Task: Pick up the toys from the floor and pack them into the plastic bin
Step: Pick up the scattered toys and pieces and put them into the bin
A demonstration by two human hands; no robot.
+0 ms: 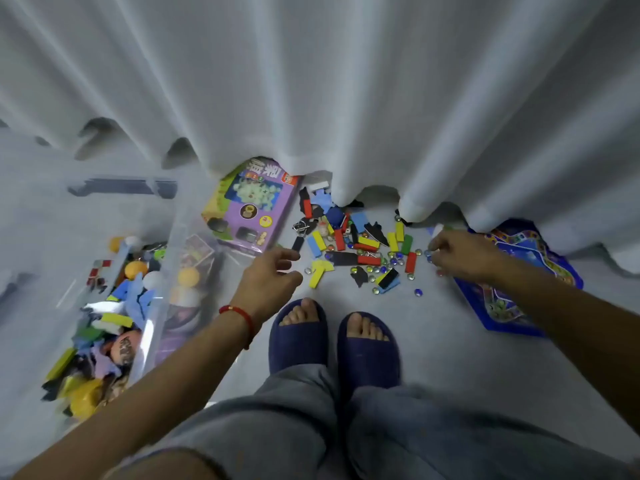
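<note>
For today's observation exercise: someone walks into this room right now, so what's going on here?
A person is crouched over a scatter of toys on the floor by a white curtain. The right hand reaches down among the glass marbles, its fingers curled at them; the left hand hovers open near the coloured blocks. The plastic bin on the left is already partly filled. A purple box and a blue game board lie unpacked.
</note>
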